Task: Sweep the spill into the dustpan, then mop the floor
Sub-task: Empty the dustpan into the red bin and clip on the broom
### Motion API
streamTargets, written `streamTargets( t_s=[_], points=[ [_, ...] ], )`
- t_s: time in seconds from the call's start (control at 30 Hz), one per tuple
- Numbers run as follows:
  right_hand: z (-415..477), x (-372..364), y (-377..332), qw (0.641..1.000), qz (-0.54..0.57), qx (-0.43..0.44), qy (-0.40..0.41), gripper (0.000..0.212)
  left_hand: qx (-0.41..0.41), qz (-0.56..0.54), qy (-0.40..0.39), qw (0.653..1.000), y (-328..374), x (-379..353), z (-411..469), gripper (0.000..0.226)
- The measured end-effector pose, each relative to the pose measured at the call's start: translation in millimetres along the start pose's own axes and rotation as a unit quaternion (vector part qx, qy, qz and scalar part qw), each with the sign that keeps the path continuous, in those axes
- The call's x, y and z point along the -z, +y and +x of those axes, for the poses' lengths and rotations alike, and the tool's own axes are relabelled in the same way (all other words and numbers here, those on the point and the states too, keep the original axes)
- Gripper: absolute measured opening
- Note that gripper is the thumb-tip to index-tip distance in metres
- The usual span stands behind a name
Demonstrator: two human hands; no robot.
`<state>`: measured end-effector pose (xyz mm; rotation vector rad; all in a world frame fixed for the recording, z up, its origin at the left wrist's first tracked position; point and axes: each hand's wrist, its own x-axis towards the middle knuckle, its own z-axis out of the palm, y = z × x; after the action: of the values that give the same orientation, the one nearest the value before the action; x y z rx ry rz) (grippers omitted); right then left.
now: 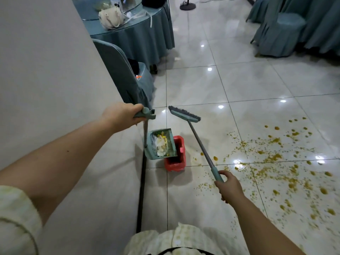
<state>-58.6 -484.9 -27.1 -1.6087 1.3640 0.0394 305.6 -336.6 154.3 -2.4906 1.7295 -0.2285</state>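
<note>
Nearest the camera, a pale checked shirt (176,240) fills the bottom edge, and both bare forearms reach forward from it. The right hand (229,186) has its fingers wrapped tight around the teal grip of the broom (200,142), whose grey pole runs up and away to the left, ending in a flat bristle head held over the tiles. To the right of that hand, the spill (279,168) lies scattered as yellow-orange bits and smears across several glossy white floor tiles (239,85). The left hand (121,115) is closed around the top handle of the dustpan (160,144), a teal long-handled pan hanging tilted, with white and yellow scraps inside it. The pan sits directly over a red bin (175,157) that stands on the floor beside the pale wall (46,80), left of the spill. Farther on, a teal-covered chair (121,70) stands against the wall, and beyond it a round table (136,37) draped in teal cloth carries a cream handbag (111,17). More draped chairs (281,32) stand at far right.
</note>
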Motion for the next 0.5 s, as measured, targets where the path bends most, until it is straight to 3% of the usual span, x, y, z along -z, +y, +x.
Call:
streamTargets(
  t_s=[0.37, 0.5],
  points=[
    [17, 8, 14, 1.000, 0.003, 0.010, -0.025, 0.041, -0.121, 0.049, -0.065, 0.989, 56, 9, 66, 0.034],
    [19, 11, 21, 1.000, 0.007, 0.004, -0.029, 0.042, -0.124, 0.073, -0.070, 0.987, 94, 5, 95, 0.036]
  ],
)
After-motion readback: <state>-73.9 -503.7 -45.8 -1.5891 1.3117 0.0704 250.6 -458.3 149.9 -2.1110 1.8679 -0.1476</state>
